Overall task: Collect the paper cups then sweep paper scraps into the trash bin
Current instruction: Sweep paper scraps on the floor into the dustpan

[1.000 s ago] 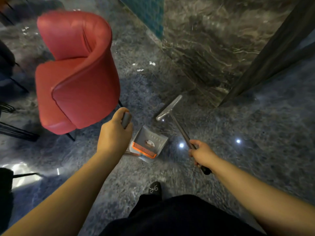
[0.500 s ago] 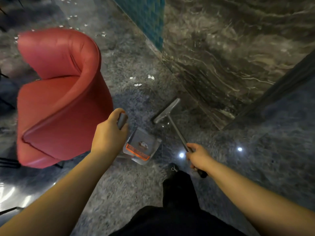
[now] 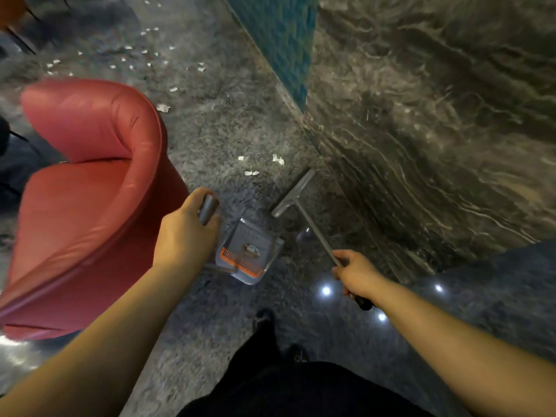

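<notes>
- Gripping a grey handle, the left hand (image 3: 185,233) has its fingers curled round the upright top of the dustpan's stem, knuckles toward the camera.
- Below that hand hangs the dustpan (image 3: 251,251), grey with an orange comb strip along its near edge; it sits low over the floor, and something small lies inside it, too small to identify.
- The right hand (image 3: 356,273) is wrapped round the thin metal shaft of the broom (image 3: 293,195), with the dark end of the shaft sticking out behind the wrist.
- The broom's flat grey head lies aslant on the floor close to the foot of the marble wall (image 3: 436,130), just beyond the dustpan and to its right.
- Paper scraps (image 3: 278,159) lie on the grey speckled floor (image 3: 228,121) just ahead of the broom head, three or four white bits near one another.
- More scraps are scattered farther off, past the red armchair (image 3: 90,188) and toward the top left of the view.
- The armchair stands to the left, its curved back beside the left forearm.
- A teal tiled strip (image 3: 279,34) runs along the wall's left edge.
- Dark trousers and a dark shoe (image 3: 264,316) show at the bottom between the two arms.
- Small bright light spots reflect off the floor near the right wrist.
</notes>
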`<state>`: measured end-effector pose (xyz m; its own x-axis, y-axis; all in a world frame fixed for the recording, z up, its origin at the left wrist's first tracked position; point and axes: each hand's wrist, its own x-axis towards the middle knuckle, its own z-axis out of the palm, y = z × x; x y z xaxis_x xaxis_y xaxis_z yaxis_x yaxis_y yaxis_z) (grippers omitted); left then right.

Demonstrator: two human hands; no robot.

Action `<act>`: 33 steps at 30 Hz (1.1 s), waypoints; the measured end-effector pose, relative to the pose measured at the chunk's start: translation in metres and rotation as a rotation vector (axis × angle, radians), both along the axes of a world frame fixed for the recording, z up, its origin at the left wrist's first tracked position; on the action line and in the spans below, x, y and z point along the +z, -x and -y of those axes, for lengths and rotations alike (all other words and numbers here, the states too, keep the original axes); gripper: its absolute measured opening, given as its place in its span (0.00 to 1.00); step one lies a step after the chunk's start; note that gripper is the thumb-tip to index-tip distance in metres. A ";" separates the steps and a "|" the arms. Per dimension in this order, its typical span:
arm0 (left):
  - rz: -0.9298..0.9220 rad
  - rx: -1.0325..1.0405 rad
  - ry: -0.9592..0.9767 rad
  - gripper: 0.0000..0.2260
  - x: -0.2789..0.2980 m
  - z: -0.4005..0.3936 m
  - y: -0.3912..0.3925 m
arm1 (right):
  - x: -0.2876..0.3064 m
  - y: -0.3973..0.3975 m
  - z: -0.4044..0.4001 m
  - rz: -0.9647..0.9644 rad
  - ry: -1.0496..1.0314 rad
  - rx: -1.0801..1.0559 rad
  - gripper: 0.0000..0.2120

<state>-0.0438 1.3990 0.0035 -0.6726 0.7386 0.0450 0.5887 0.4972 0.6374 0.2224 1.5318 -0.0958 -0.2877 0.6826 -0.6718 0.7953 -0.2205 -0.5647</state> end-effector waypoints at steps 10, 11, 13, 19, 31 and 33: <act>0.047 0.061 -0.013 0.15 -0.020 -0.138 0.095 | -0.035 0.094 -0.149 0.008 -0.019 0.010 0.21; 0.050 0.060 -0.002 0.15 -0.023 -0.151 0.106 | -0.036 0.104 -0.163 0.020 -0.023 0.019 0.21; 0.043 0.052 0.034 0.15 -0.026 -0.176 0.124 | -0.036 0.124 -0.191 0.031 -0.023 0.033 0.21; 0.051 0.045 0.105 0.15 -0.023 -0.244 0.168 | -0.037 0.169 -0.262 0.074 -0.025 0.097 0.23; 0.082 0.164 0.209 0.20 -0.038 -0.386 0.238 | -0.044 0.264 -0.467 0.175 -0.020 0.281 0.26; 0.084 0.187 0.214 0.19 -0.040 -0.412 0.246 | -0.046 0.276 -0.508 0.198 -0.004 0.323 0.27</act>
<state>-0.2894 1.8109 -0.0361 -0.7930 0.5879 -0.1599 0.4235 0.7206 0.5489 -0.0537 2.0396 -0.1420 -0.3538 0.5804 -0.7335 0.9172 0.0615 -0.3937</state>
